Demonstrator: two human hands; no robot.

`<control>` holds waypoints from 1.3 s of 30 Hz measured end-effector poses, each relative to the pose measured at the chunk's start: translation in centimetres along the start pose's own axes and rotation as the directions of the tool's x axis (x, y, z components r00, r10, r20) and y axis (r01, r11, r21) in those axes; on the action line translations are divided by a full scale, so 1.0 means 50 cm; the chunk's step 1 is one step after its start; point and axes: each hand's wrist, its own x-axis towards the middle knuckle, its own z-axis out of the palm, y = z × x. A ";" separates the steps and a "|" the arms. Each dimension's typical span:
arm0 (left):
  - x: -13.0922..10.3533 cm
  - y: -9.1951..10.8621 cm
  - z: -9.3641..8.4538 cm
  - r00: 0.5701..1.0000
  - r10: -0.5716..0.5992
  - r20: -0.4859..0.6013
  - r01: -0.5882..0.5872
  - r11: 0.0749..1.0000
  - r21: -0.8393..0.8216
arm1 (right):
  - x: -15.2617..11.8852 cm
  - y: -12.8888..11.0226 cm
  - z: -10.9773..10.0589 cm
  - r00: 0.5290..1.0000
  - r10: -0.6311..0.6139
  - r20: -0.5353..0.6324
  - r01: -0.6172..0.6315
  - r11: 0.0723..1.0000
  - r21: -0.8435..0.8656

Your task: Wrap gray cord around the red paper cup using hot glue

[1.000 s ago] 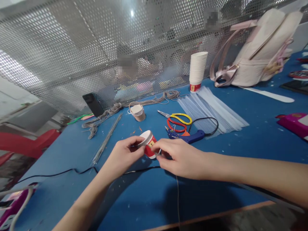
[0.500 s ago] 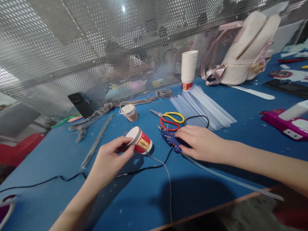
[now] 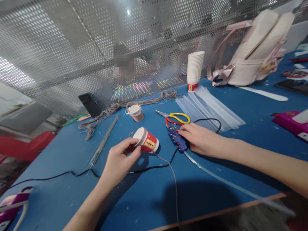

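My left hand (image 3: 124,157) grips a red and white paper cup (image 3: 150,141) by its rim, the cup tilted on its side. A thin grey cord (image 3: 173,175) runs from the cup toward the table's front edge. At a blue glue gun (image 3: 177,140), my right hand (image 3: 198,138) has its fingers closed against the gun's side. A long clear glue stick (image 3: 211,174) trails from the back of the gun. Scissors (image 3: 179,118) with red and yellow handles lie just beyond it. Behind the held cup stands a small cord-wrapped cup (image 3: 136,113).
Cup stack (image 3: 195,70), clear sticks (image 3: 211,110) and pale backpack (image 3: 250,54) stand or lie at the back. Grey cord bundles (image 3: 109,110) run along the mesh partition (image 3: 96,48). A black cable (image 3: 154,167) crosses the blue table. Purple devices (image 3: 291,123) sit at both sides.
The view has shifted, so the table items appear farther right. The glue gun has turned slightly under my right hand. My left hand still holds the cup.
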 end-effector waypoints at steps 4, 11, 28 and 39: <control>-0.003 0.002 0.001 1.000 0.001 -0.021 -0.001 1.000 0.003 | 0.000 0.000 -0.011 0.997 0.026 -0.072 -0.018 0.994 0.104; -0.007 0.000 0.002 0.998 -0.018 -0.057 0.015 0.999 -0.040 | 0.009 -0.036 -0.061 0.870 0.447 -0.207 -0.131 0.615 0.778; -0.016 0.001 0.018 0.995 0.065 -0.076 -0.067 0.997 -0.027 | 0.019 -0.152 -0.032 0.926 0.370 0.079 -0.277 0.519 0.809; -0.019 0.006 0.025 0.996 0.063 -0.068 -0.066 0.997 -0.043 | 0.020 -0.157 -0.036 0.934 0.355 0.034 -0.238 0.550 0.800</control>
